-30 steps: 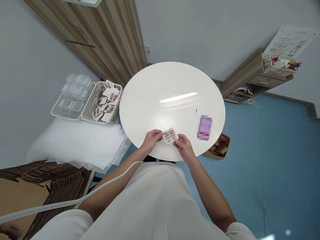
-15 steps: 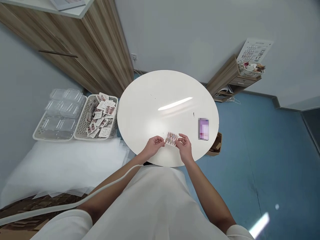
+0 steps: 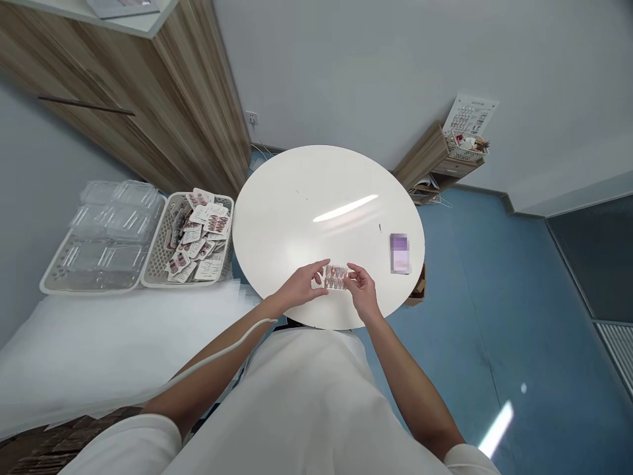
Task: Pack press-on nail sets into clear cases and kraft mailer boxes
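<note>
Between my hands, over the near part of the white round table (image 3: 277, 198), is a small card of press-on nails (image 3: 336, 278) with two rows of pointed, shiny, pinkish nails facing up. My right hand (image 3: 363, 293) pinches its right edge between thumb and fingers. My left hand (image 3: 301, 285) spans the card's left end, forefinger at the upper corner and thumb at the lower one. To the left, a white plastic basket (image 3: 154, 254) holds a heap of similar nail cards (image 3: 200, 231).
Another white basket (image 3: 89, 284) carries stacked clear plastic boxes (image 3: 111, 221). A phone-sized purple blurred item (image 3: 399, 253) lies at the table's right. White sheets (image 3: 123, 343) cover a surface at left. A cardboard box (image 3: 418, 290) stands below the table, and a pale cord (image 3: 232, 343) crosses my left forearm.
My left hand has opened its pinch wider and now spans the card's end from corner to corner. The card is turned straighter. My view has shifted a little to the right.
</note>
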Demonstrator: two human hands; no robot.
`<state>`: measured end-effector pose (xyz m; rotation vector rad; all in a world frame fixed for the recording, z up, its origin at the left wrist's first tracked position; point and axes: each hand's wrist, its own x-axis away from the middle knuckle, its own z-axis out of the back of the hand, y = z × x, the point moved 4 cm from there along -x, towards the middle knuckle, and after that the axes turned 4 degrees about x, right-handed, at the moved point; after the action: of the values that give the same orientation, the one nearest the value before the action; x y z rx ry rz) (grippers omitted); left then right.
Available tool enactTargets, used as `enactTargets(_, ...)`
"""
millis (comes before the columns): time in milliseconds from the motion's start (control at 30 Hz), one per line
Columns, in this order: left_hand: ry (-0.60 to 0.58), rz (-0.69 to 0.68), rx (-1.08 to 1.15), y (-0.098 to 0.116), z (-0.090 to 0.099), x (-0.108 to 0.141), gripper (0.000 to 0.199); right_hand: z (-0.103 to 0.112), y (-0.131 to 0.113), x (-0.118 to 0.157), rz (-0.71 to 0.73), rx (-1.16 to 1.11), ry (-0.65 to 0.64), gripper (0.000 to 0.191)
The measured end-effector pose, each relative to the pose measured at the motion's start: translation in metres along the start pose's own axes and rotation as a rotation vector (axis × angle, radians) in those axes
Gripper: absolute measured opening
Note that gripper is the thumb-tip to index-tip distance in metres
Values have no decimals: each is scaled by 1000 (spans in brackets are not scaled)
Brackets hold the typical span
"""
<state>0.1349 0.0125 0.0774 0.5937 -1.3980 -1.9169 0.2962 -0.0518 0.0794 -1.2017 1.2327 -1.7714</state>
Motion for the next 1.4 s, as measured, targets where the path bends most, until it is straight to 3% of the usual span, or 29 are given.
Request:
enactTargets(200,90,-8,29,-7,8,10,69,-14,-8,-9,58,86,-132,46)
enactTargets(400,143,55,59,-20,20,20,66,-28,-11,-16,266,477,-398,85)
enactTargets(533,200,132,70,-35,23,30,69,-42,0,-21,350,627,-445,74)
enactTargets(800,436,358,5,-86,37,60,51,-105,35,-43,229,529,-466,67)
enactTargets(933,477,476,-107,-109,46,71,51,-136,53,-52,172,529,-487,66)
enactTargets(1033,441,565,-168,-123,47,74,48,-152,67,-56,140,555,-521,66)
enactTargets(1167,391,614,-172,-132,41,72,48,-164,79,-58,103,658,-523,65)
enactTargets(1400,545,630,-75,-136,33,83,64,-159,85,-47,55,581,-458,76)
